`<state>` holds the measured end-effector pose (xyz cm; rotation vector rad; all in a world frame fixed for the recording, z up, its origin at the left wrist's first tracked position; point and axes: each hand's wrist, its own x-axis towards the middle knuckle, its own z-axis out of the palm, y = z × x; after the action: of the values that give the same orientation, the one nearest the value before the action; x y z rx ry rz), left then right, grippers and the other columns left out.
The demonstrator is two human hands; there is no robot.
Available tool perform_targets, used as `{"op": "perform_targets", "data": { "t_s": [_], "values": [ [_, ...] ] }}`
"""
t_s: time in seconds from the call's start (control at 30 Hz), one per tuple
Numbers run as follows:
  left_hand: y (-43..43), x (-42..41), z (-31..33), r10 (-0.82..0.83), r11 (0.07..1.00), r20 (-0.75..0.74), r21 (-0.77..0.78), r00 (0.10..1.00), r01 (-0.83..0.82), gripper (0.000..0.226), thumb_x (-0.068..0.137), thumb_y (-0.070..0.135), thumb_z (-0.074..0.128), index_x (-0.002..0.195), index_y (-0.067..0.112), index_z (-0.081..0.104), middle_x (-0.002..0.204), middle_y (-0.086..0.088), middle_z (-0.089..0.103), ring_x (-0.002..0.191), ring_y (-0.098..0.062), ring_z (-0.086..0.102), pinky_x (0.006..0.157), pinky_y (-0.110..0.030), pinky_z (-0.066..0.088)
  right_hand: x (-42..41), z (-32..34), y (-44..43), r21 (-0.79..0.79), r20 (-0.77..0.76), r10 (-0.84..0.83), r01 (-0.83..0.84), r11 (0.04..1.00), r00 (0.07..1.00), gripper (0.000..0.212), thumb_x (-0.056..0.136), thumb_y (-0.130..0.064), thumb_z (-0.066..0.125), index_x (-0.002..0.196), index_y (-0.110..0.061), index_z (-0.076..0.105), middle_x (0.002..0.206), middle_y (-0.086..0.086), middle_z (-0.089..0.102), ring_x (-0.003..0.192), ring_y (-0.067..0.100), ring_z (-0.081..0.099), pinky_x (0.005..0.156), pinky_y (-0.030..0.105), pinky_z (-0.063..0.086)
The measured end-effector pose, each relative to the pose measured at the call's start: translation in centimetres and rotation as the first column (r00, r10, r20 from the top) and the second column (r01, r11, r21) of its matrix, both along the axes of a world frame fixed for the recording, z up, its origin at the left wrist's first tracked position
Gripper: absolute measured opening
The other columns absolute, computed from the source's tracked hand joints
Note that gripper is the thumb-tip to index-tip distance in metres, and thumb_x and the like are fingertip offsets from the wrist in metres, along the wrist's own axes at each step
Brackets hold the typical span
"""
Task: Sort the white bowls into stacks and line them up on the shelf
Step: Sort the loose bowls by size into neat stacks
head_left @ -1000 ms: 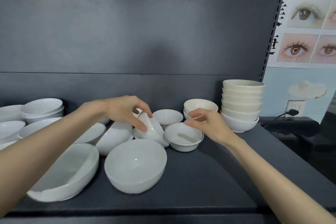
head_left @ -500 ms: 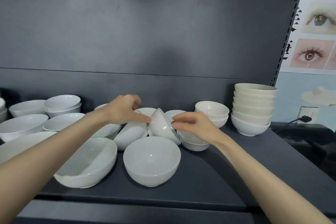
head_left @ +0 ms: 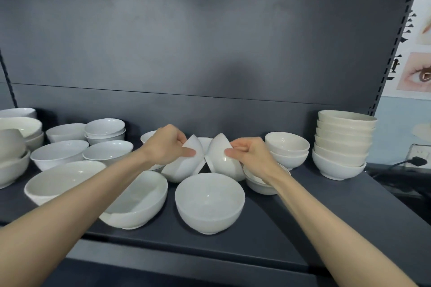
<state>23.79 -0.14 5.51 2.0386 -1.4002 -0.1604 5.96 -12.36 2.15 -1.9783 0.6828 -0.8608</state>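
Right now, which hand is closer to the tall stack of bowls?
Right. The right hand is left of the tall stack, with a short stack between; the left hand is even farther left.

eye poster (head_left: pixel 414 74), wall socket (head_left: pixel 422 152), black plug (head_left: pixel 417 161)

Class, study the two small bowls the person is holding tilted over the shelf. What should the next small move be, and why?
Probably nest one into the other. The left hand and right hand each pinch a tilted small bowl, left bowl and right bowl, which look alike in size and almost meet, so stacking them suits the sorting.
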Motion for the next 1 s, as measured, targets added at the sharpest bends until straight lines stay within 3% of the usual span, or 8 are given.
{"op": "perform_targets", "data": {
  "t_s": [0.13,0.3,0.47,0.6,0.67,0.73,0.87,1.0],
  "values": [
    [0.4,0.2,1.1,-0.016,0.995,-0.018,-0.104,1.0,0.014,0.022,0.08,0.024,0.076,0.082,0.003,0.071,0.067,-0.003,0.058,0.065,-0.019,0.048,0.064,-0.027,0.038,-0.6,1.2,0.2,0.012,0.105,-0.01,0.009,1.0,0.994,0.005,0.087,-0.011,0.066,0.086,-0.012,0.071,0.089,0.013,0.074,0.08,0.017,0.064,0.084,0.043,0.052],
    [1.2,-0.9,2.6,-0.071,0.973,0.028,-0.22,0.997,0.075,0.014,0.084,0.019,0.072,0.091,0.006,0.073,0.089,-0.005,0.074,0.09,-0.02,0.067,0.083,-0.032,0.05,-1.6,3.2,1.0,0.017,0.265,-0.01,0.006,1.0,0.964,0.01,0.088,-0.009,0.065,0.096,-0.008,0.07,0.085,0.001,0.073,0.077,0.009,0.067,0.076,0.027,0.054],
    [2.8,-2.2,3.1,-0.171,0.941,0.09,-0.28,0.981,0.19,0.007,0.086,0.018,0.07,0.088,0.011,0.071,0.085,-0.003,0.074,0.08,-0.017,0.065,0.079,-0.031,0.051,-3.3,4.5,1.5,-0.032,0.326,-0.015,0.027,0.999,0.945,0.015,0.089,-0.008,0.064,0.086,-0.021,0.07,0.078,-0.006,0.073,0.074,0.009,0.067,0.071,0.028,0.053],
    [4.4,-3.6,2.1,-0.18,0.935,0.305,-0.242,0.935,0.259,0.035,0.08,0.041,0.057,0.086,0.007,0.066,0.077,-0.016,0.064,0.069,-0.026,0.049,0.071,-0.038,0.046,-5.6,5.1,2.0,-0.114,0.346,0.007,0.035,0.993,0.938,0.019,0.09,-0.007,0.061,0.089,-0.024,0.07,0.081,-0.013,0.073,0.075,-0.002,0.066,0.068,0.012,0.05],
    [5.5,-4.4,1.4,-0.17,0.93,0.411,-0.233,0.896,0.283,0.038,0.081,0.049,0.052,0.1,0.019,0.066,0.085,-0.005,0.07,0.08,-0.027,0.06,0.075,-0.038,0.05,-6.8,5.1,2.3,-0.167,0.337,0.023,0.035,0.985,0.941,0.02,0.09,-0.005,0.059,0.096,-0.021,0.07,0.09,-0.008,0.073,0.079,-0.002,0.065,0.07,0.011,0.048],
    [6.6,-5.3,0.9,-0.202,0.915,0.481,-0.217,0.853,0.339,0.036,0.085,0.053,0.047,0.103,0.027,0.064,0.091,0.003,0.072,0.085,-0.025,0.064,0.073,-0.042,0.052,-7.9,5.3,2.7,-0.21,0.335,0.047,0.026,0.977,0.941,0.023,0.09,-0.003,0.058,0.098,-0.021,0.07,0.093,-0.011,0.072,0.083,-0.001,0.065,0.074,0.013,0.048],
    [8.7,-7.5,-0.4,-0.243,0.888,0.62,-0.169,0.746,0.429,0.039,0.088,0.042,0.048,0.1,0.015,0.072,0.072,0.005,0.067,0.067,-0.015,0.054,0.07,-0.036,0.049,-9.7,5.4,3.2,-0.284,0.303,0.099,-0.009,0.959,0.948,0.026,0.09,-0.003,0.057,0.097,-0.024,0.071,0.095,-0.01,0.072,0.089,0.008,0.065,0.083,0.025,0.05],
    [10.0,-8.5,-2.0,-0.242,0.882,0.608,-0.186,0.756,0.432,0.036,0.089,0.039,0.049,0.102,0.015,0.072,0.074,0.003,0.065,0.078,-0.009,0.046,0.075,-0.028,0.043,-10.0,4.8,3.9,-0.326,0.226,0.126,-0.047,0.944,0.966,0.022,0.09,-0.009,0.059,0.106,-0.014,0.073,0.102,0.004,0.072,0.097,0.025,0.063,0.085,0.036,0.048]
  ]
}}
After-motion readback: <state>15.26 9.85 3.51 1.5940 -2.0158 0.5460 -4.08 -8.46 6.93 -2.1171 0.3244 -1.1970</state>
